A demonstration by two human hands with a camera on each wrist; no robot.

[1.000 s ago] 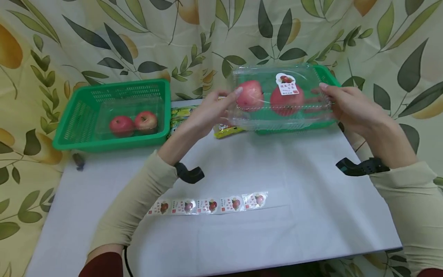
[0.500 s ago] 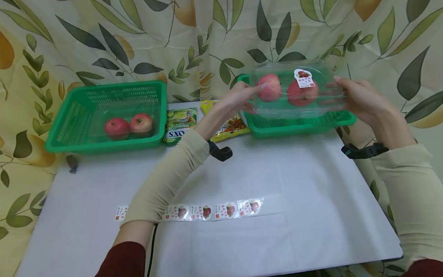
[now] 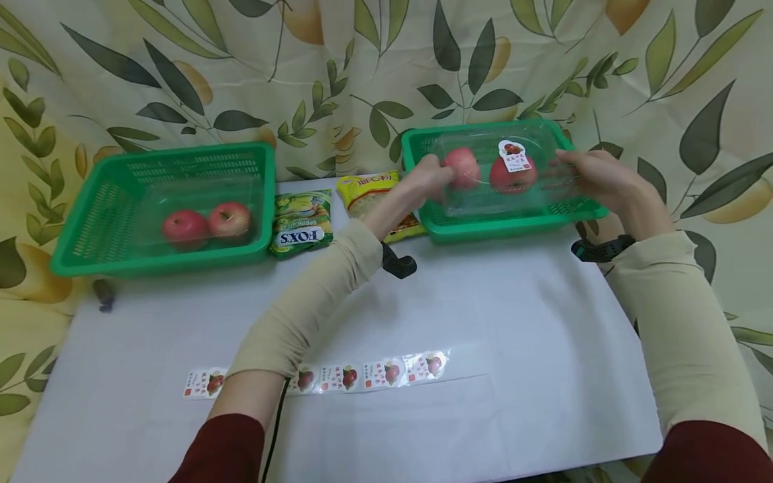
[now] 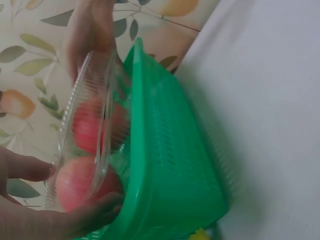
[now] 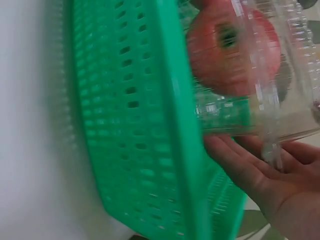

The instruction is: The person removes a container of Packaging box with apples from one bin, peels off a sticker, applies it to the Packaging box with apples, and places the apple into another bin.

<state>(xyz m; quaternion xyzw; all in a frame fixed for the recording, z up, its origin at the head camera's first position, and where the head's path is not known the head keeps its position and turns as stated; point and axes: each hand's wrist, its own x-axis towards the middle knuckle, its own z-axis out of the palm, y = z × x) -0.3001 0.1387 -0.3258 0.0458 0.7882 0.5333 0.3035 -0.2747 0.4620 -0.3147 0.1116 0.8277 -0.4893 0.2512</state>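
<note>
A clear plastic clamshell box with two red apples inside carries a white apple sticker on its lid. My left hand grips its left end and my right hand its right end. The box is over the right green basket, its lower part down inside the rim. In the left wrist view, thumb and fingers of the left hand hold the box's near end. Fingers of the right hand reach under the other end in the right wrist view, beside the basket rim.
Another green basket on the left holds a clear box with two apples. Between the baskets lie a green FOX'S bag and a yellow snack bag. A strip of apple stickers lies on the white table, partly under the left forearm.
Both hands have carried the clamshell box of apples rightward, then lowered it into the right basket. The two snack bags show more fully now. The camera view has shifted slightly.
</note>
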